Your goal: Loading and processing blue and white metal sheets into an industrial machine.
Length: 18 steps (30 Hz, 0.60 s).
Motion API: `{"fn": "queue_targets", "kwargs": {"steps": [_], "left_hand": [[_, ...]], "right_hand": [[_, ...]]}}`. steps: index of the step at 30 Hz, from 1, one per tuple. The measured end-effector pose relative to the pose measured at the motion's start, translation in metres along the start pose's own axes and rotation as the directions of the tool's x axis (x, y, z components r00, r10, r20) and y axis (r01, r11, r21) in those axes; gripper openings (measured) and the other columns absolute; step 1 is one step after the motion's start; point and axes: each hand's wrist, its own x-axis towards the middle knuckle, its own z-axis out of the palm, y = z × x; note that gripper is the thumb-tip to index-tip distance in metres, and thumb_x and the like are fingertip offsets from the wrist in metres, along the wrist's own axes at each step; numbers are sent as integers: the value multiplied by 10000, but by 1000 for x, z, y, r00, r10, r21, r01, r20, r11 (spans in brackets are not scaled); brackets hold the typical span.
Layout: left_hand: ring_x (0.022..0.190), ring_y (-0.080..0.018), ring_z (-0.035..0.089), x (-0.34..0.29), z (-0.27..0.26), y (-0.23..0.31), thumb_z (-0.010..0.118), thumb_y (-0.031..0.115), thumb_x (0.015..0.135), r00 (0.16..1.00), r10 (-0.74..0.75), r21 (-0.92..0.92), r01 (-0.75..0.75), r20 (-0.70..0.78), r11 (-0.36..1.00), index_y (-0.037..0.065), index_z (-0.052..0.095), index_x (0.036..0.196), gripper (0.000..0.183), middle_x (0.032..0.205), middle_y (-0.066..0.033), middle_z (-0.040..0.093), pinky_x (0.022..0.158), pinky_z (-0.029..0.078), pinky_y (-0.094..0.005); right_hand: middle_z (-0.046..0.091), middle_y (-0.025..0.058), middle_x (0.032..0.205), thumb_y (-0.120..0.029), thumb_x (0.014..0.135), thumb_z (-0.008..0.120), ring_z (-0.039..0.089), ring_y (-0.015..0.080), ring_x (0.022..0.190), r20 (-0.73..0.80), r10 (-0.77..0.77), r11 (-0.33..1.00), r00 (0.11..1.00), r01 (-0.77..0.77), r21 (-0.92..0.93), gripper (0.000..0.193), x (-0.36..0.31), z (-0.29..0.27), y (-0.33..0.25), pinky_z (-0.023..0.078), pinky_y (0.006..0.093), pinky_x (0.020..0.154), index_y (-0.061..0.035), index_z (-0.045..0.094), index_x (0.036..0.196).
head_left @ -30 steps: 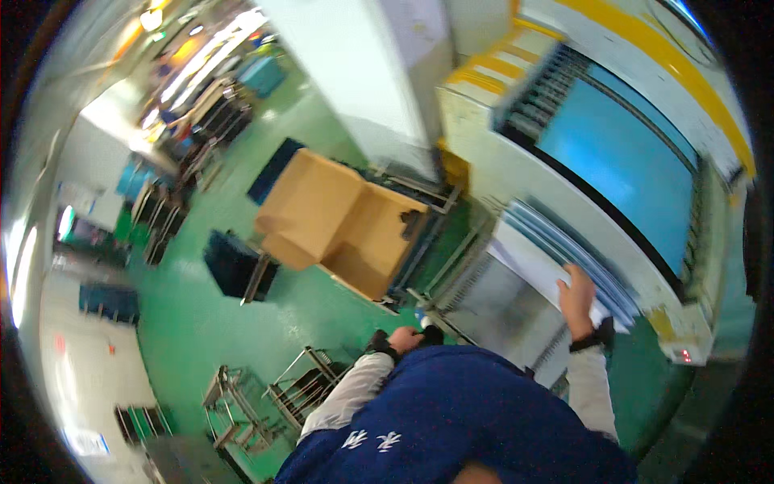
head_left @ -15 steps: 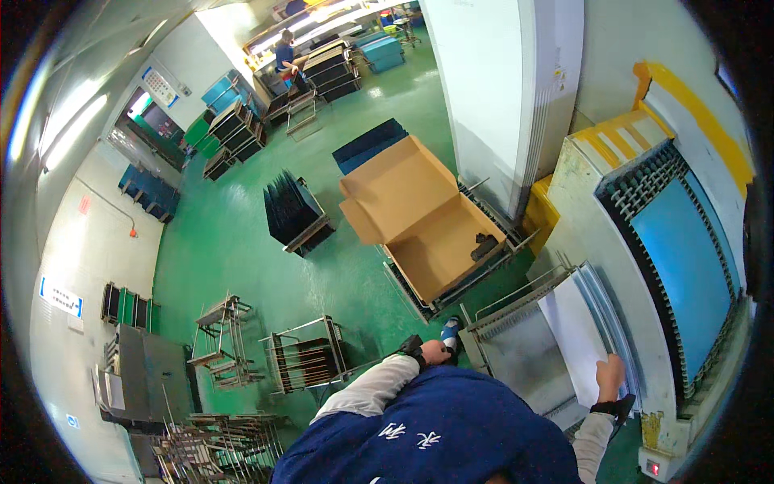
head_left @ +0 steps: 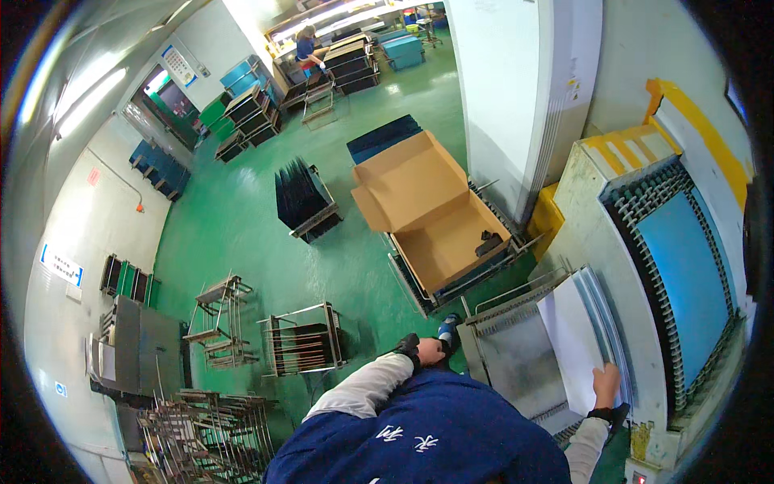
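Note:
My right hand [head_left: 606, 385] is closed on the edge of a white sheet [head_left: 568, 347], which leans in a metal rack [head_left: 512, 359] at my right. Several pale blue-grey panels [head_left: 601, 310] stand upright behind that sheet. My left hand [head_left: 431, 352] is held in front of my navy top, its fingers curled; whatever may be in them is hidden. A dark cuff band shows at each wrist. Right of the rack is a machine [head_left: 629, 234] with a blue sheet [head_left: 685, 278] lying between rows of toothed chain or spring-like parts.
An open cardboard box [head_left: 451, 254] with small black items rests on a rack ahead. Black panels [head_left: 300, 198] stand in a rack on the green floor. Empty metal racks [head_left: 302, 343] are at the left. A white pillar [head_left: 516, 105] rises ahead right. Another person [head_left: 308, 48] sits far off.
The whole view has shifted slightly, with the far room sliding right and down. My right hand stays on the white sheet's edge, and my left stays in front of me.

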Motion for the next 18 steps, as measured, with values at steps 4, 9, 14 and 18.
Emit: {"fn": "queue_targets", "kwargs": {"steps": [4,9,14,18], "left_hand": [[921,-364,634,-12,-7,26,640,424,761,988,81,228,-50,-129,972,107,712,965,384,928,-158,691,812,493,-515],[965,-375,621,-13,-15,65,605,418,782,991,111,295,-84,-75,952,114,714,969,373,928,-153,691,784,498,-509],[902,-355,653,-5,11,80,623,430,801,948,293,10,-297,126,955,72,686,1002,416,953,-168,691,768,511,-441],[866,-333,665,7,31,79,665,397,779,883,419,-101,-406,211,908,72,686,999,393,912,-151,698,757,524,-428]], "right_hand": [[665,232,892,-267,719,752,632,443,875,-22,7,1000,1000,-7,29,312,1,-1,1,493,508,750,-7,647,857],[676,229,934,-269,727,762,645,421,918,-14,70,998,997,-70,-7,317,-6,-17,-13,506,492,771,-14,665,888],[675,225,976,-286,719,761,650,400,937,14,62,997,998,-62,40,387,-6,-22,-15,507,476,804,4,682,963],[674,227,961,-260,719,764,650,401,936,7,38,999,999,-38,9,341,-6,-17,-11,503,483,795,-2,678,925]]}}
